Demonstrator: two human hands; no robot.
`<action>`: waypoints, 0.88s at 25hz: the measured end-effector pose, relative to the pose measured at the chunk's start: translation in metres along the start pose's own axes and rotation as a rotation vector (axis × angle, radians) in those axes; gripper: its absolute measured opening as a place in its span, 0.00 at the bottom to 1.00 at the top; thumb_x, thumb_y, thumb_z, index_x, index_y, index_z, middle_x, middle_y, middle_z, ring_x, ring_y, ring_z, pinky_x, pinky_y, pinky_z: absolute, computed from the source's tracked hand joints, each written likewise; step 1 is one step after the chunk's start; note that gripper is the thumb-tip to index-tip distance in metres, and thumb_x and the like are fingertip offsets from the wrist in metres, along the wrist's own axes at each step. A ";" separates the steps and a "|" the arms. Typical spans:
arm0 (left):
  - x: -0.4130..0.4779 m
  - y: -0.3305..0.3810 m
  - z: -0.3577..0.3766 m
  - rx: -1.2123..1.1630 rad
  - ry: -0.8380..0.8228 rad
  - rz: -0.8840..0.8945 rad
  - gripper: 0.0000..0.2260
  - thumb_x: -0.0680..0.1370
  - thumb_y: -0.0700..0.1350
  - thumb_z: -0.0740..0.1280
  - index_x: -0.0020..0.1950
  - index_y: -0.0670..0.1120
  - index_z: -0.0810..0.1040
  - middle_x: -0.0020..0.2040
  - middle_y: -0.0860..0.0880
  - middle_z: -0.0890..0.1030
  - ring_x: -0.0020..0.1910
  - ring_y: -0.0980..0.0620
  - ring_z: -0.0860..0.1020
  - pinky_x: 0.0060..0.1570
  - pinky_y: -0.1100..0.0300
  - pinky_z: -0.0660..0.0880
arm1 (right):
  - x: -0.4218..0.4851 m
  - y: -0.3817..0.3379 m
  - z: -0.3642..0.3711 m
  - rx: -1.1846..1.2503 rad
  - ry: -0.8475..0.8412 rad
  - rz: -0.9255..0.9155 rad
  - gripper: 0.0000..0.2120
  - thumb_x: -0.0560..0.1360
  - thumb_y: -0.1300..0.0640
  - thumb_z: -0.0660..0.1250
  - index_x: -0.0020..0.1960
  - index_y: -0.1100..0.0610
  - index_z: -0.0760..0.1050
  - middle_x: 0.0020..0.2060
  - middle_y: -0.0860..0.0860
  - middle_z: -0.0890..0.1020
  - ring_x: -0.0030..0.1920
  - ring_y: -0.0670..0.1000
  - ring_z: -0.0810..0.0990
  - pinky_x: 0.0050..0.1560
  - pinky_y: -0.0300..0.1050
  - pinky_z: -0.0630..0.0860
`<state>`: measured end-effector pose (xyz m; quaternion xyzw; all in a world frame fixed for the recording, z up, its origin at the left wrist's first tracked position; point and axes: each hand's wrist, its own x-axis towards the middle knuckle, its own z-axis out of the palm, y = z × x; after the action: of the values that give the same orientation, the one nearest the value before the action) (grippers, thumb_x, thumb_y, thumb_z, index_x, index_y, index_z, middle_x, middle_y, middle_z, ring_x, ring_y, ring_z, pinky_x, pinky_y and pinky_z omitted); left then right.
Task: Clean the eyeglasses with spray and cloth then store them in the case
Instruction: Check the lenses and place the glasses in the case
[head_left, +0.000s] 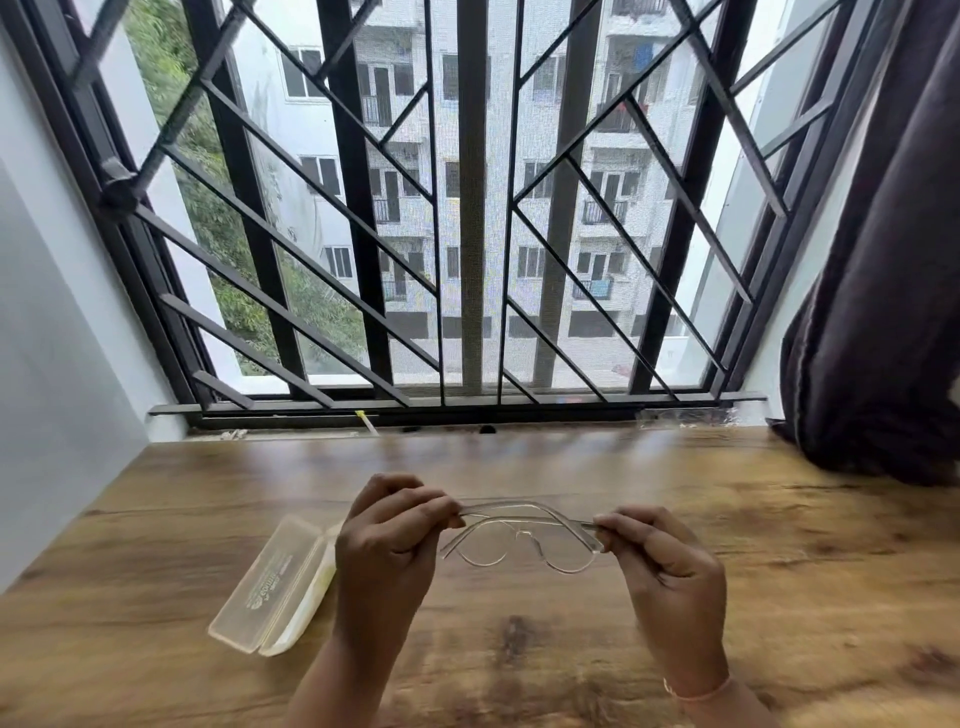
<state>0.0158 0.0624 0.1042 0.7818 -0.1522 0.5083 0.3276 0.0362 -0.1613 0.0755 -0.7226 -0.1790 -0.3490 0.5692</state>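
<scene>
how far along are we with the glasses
Done: the case already lies open on the table. In hand: the left hand and right hand each pinch an end of the eyeglasses above it. Still to do: placing them in the case and closing it. No spray or cloth is in view, so whether cleaning is finished cannot be told.

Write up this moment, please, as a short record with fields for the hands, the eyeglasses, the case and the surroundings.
left hand: pinches the left end of the eyeglasses
right hand: pinches the right end
eyeglasses: clear frame, held above the table between both hands
case: translucent, appears to lie open on the table, left of the left hand
table: wood-grain top, set against the window
window grille: dark bars, buildings beyond
curtain: dark, hanging at the right
spray and cloth: not in view
</scene>
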 end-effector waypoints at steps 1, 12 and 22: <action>0.002 0.001 -0.001 0.043 -0.023 0.047 0.04 0.69 0.40 0.71 0.35 0.42 0.84 0.36 0.52 0.83 0.41 0.55 0.73 0.42 0.65 0.73 | 0.000 -0.001 0.000 0.001 0.001 -0.007 0.09 0.65 0.69 0.72 0.40 0.57 0.82 0.38 0.46 0.81 0.37 0.41 0.79 0.40 0.29 0.73; 0.004 0.002 -0.004 0.151 -0.168 0.101 0.04 0.67 0.37 0.73 0.37 0.45 0.84 0.36 0.52 0.82 0.41 0.53 0.72 0.42 0.64 0.71 | 0.000 0.003 -0.001 0.057 -0.018 -0.009 0.19 0.65 0.75 0.71 0.42 0.52 0.82 0.38 0.45 0.82 0.36 0.46 0.81 0.39 0.36 0.78; 0.003 0.004 -0.003 0.161 -0.218 0.105 0.02 0.70 0.43 0.71 0.39 0.46 0.84 0.36 0.54 0.82 0.41 0.54 0.72 0.39 0.58 0.74 | -0.001 0.002 -0.002 0.057 0.001 -0.003 0.22 0.64 0.77 0.70 0.42 0.51 0.82 0.37 0.45 0.82 0.33 0.47 0.81 0.37 0.38 0.78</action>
<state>0.0124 0.0620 0.1092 0.8470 -0.1863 0.4475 0.2182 0.0365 -0.1640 0.0736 -0.7056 -0.1897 -0.3449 0.5892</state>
